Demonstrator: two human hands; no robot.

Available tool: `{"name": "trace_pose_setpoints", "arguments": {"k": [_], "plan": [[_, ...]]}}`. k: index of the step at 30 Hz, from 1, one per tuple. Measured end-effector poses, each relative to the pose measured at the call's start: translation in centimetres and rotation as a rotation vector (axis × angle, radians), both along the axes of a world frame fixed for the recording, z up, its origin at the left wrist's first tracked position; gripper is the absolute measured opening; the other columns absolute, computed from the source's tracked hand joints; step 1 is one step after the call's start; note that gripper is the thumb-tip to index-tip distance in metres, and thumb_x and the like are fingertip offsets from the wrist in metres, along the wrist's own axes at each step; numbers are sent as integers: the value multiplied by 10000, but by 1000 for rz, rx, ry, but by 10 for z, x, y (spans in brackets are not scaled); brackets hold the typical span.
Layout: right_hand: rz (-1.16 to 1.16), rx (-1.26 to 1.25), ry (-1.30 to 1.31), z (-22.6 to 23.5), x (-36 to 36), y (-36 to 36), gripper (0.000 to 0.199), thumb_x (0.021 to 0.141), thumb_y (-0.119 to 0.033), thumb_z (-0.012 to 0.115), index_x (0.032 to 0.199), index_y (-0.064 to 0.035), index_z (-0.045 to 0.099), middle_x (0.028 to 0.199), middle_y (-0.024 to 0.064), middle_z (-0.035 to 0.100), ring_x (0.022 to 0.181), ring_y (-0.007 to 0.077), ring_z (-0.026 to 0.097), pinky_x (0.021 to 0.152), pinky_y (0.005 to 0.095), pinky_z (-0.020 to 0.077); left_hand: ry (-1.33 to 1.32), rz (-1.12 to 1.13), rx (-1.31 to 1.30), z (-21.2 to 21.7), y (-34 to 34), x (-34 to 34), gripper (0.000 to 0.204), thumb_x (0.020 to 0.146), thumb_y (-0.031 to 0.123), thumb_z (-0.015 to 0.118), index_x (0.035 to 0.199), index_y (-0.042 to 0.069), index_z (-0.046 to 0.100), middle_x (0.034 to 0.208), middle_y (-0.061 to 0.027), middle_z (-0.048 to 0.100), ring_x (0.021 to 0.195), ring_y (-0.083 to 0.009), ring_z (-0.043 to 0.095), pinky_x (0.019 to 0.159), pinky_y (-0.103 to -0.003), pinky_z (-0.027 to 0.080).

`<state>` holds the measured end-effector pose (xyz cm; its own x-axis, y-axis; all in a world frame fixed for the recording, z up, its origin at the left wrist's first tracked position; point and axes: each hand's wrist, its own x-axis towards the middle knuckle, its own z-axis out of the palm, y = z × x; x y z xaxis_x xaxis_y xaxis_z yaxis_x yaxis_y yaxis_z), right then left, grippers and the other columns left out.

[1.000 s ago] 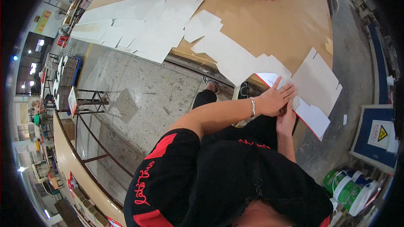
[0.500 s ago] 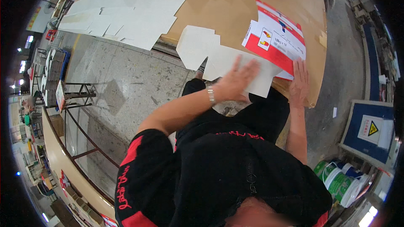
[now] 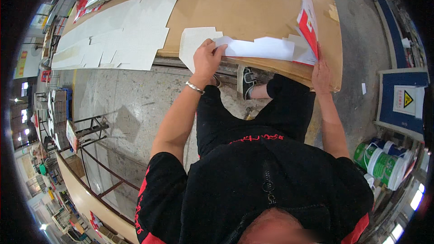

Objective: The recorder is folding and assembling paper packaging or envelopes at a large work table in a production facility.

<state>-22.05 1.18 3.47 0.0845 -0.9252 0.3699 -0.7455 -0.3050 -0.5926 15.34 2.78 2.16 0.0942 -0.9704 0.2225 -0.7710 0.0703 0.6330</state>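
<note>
I see the left hand [image 3: 209,58] pinching the carton blank [image 3: 266,49] at the near edge of the table [image 3: 253,13]; right hand [image 3: 321,77]: grip indeterminable. Uneven pulling could crease the raised panel [image 3: 308,26].

From my feed I make out a yellow triangular warning sign [image 3: 408,99] on a white sheet [image 3: 414,108] on the blue board [image 3: 388,86], its characters too small to read; red script [image 3: 257,138] on black clothing [image 3: 244,176]; and tilted, unreadable print on the red-and-white carton [image 3: 308,30].
</note>
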Motion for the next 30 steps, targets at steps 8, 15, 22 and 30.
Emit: {"name": "trace_pose_setpoints", "arguments": {"k": [8,15,22,30], "plan": [[355,-93,594,9,58,6,547,900,-315,534,1422,-203,415,1482,52,383,1376,293,318,1108,548,221,-521,-210,-90,-4,6,-29,916,845,623,484,1434,-42,258,1499,-179,281,1412,-349,199,1119,-574,126],[429,-122,586,4,74,11,597,867,-438,582,1401,-215,439,1464,26,404,1355,276,337,1097,561,223,-765,-332,-68,43,41,30,870,797,423,676,1480,97,246,1446,-121,398,1396,-299,271,1126,-594,102],[375,-80,568,3,76,18,599,864,-434,592,1402,-221,435,1474,17,391,1368,263,319,1114,555,200,64,-50,57,29,21,68,817,812,159,726,1480,115,258,1137,-110,651,1184,-276,540,1050,-474,358],[375,-45,537,4,80,19,553,891,-379,568,1401,-209,440,1479,20,387,1369,271,325,1107,560,204,1203,223,-169,-13,-18,9,370,904,144,646,1185,-40,490,1128,-101,619,993,-186,579,819,-337,484]]}}
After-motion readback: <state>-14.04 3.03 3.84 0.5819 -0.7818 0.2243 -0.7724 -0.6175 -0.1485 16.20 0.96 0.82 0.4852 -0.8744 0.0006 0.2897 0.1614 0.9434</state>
